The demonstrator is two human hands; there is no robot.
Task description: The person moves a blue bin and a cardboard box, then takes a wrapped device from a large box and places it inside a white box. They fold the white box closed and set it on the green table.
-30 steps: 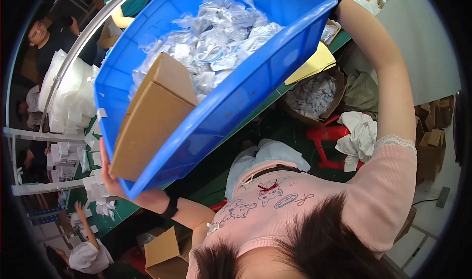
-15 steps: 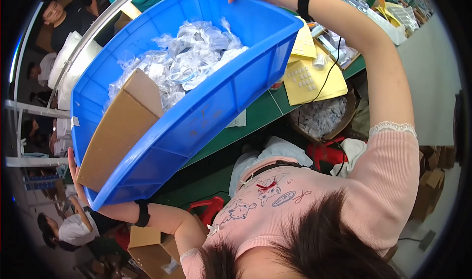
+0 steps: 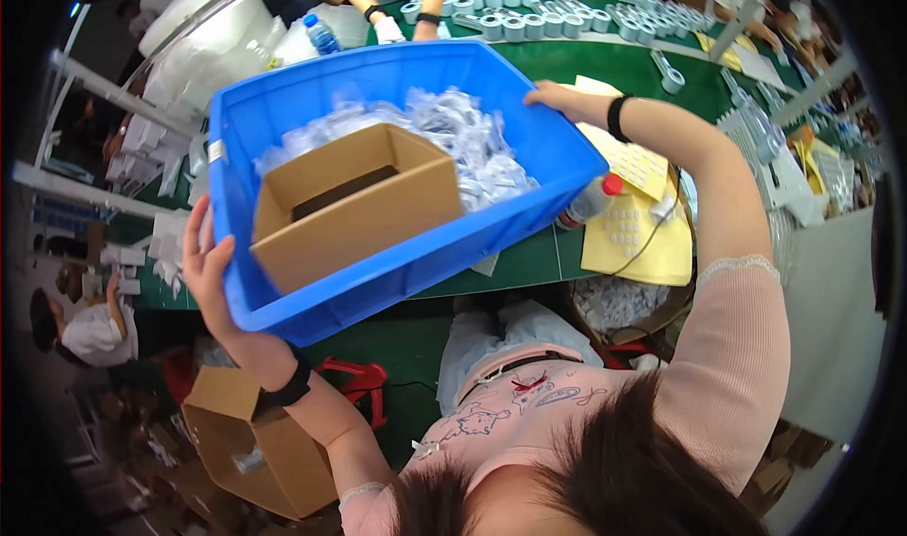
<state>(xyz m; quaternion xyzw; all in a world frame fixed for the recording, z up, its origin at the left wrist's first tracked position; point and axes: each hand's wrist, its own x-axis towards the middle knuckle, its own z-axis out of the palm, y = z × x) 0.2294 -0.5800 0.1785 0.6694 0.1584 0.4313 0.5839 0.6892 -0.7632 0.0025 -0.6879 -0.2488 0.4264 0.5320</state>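
Blue bin [image 3: 444,253]: one, moulded plastic, ribbed walls, a rounded lip, a roughly rectangular mouth. It was held over the near side of the green table [image 3: 586,64]; whether its base touched the top, I could not tell.

Hands on it: two. The left hand [image 3: 210,262] was clamped at the bin's left end, fingers spread up the outer wall. The right hand [image 3: 557,100] was hooked over the rim at the far right corner, at the other end of the bin. Black wristbands [image 3: 616,119]: two, one per arm.

In the bin: one small carton [image 3: 368,220], brown cardboard, matte, open-topped and box-shaped, at the near side. Behind and beside it, bagged pieces [image 3: 496,172], too many to count: clear, crinkled, shiny film over whitish contents.

Around it: two bottles, one with a red cap [image 3: 590,201] just beside the bin's right end, one with a blue cap [image 3: 322,35] beyond the far rim. Yellow sheets [image 3: 652,264], at least two, flat, dotted with small pale pieces. Round-headed devices [image 3: 534,28], well over a dozen, pale blue and smooth, in rows. A co-worker's hands [image 3: 389,32]: two, beyond the bin.

Floor: one large carton [image 3: 293,460], flaps open; one red plastic stool [image 3: 354,385].
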